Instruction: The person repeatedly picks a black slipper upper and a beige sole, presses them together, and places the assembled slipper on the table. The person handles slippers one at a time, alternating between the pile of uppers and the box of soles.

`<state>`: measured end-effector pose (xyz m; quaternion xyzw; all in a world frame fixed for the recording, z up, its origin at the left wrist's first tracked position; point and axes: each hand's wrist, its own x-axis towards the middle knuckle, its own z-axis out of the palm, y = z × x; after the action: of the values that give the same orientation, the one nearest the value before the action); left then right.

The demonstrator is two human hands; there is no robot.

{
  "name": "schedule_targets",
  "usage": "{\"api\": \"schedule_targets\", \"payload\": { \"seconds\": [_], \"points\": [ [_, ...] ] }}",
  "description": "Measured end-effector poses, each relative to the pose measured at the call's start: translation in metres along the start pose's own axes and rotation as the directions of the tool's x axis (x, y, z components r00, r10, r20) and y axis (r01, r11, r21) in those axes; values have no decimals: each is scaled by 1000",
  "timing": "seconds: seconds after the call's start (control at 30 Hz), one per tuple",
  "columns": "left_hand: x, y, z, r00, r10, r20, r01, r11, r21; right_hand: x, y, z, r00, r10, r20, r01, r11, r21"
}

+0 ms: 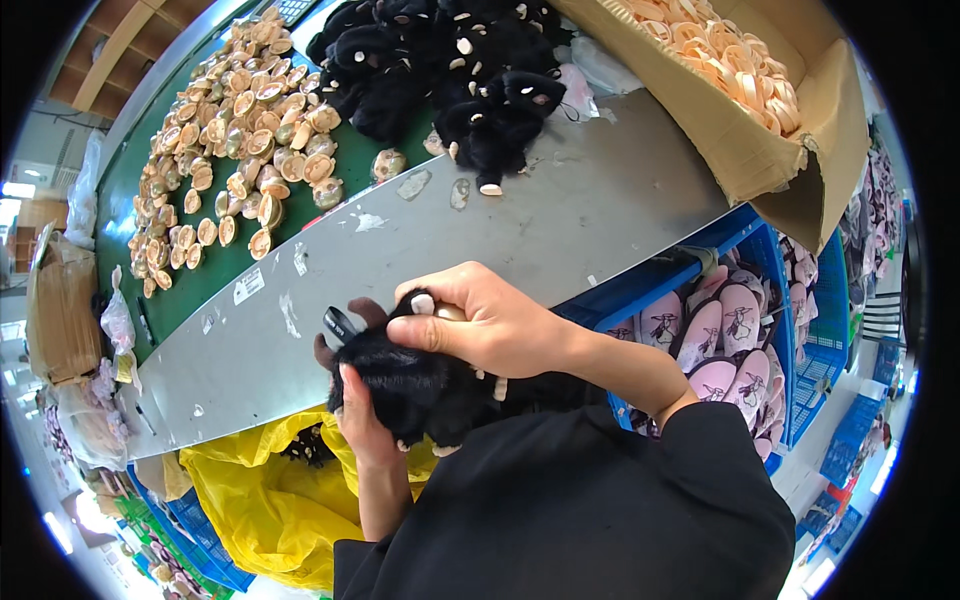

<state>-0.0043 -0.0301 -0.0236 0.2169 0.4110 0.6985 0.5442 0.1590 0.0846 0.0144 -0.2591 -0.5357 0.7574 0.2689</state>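
Close to my body, both hands hold a black plush toy [420, 385] with pale limb tips and brownish ear-like pieces at its left end. A dark label with light print sticks out beside these pieces. My left hand [368, 425] grips the plush from below, its thumb pointing up along the fur. My right hand [485, 320] closes over the top, thumb pressed on the fur near a pale pad. A small pale piece shows between its fingers, but I cannot tell what it is. The fingers under the plush are mostly hidden.
A metal ledge [480, 235] borders a green surface [215, 275] with many hollow doll-head pieces [270, 150]. Black plush toys [400, 70] are heaped behind. At the right stand a cardboard box [700, 125] of peach pieces and a blue crate of pink slipper-shaped items [735, 320]. A yellow bag [265, 500] lies below.
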Motion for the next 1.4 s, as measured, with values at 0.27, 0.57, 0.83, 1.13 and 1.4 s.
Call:
{"api": "schedule_targets", "payload": {
  "seconds": [0.27, 0.57, 0.83, 1.13, 1.4],
  "points": [
    [-2, -2, -32, 973, -102, 206, 58, 976, 209, -2, -6, 3, 995, -91, -31, 82, 972, -222],
    [5, 28, 11, 937, -15, 349, -175, 845, 506, 2, -2, 2, 934, -356, 5, 300, 778, -552],
    [-3, 9, 38, 997, 71, 20, -72, 893, 445, -10, 32, 8, 888, -395, -236, 304, 889, -343],
    [6, 3, 35, 968, -221, -122, 228, 972, 51, -35, 27, 29, 920, -228, -318, 274, 956, 108],
    [1, 3, 22, 956, -294, -11, 292, 954, -68, -30, 33, 22, 905, -236, -355, 240, 970, -34]
  ]
}}
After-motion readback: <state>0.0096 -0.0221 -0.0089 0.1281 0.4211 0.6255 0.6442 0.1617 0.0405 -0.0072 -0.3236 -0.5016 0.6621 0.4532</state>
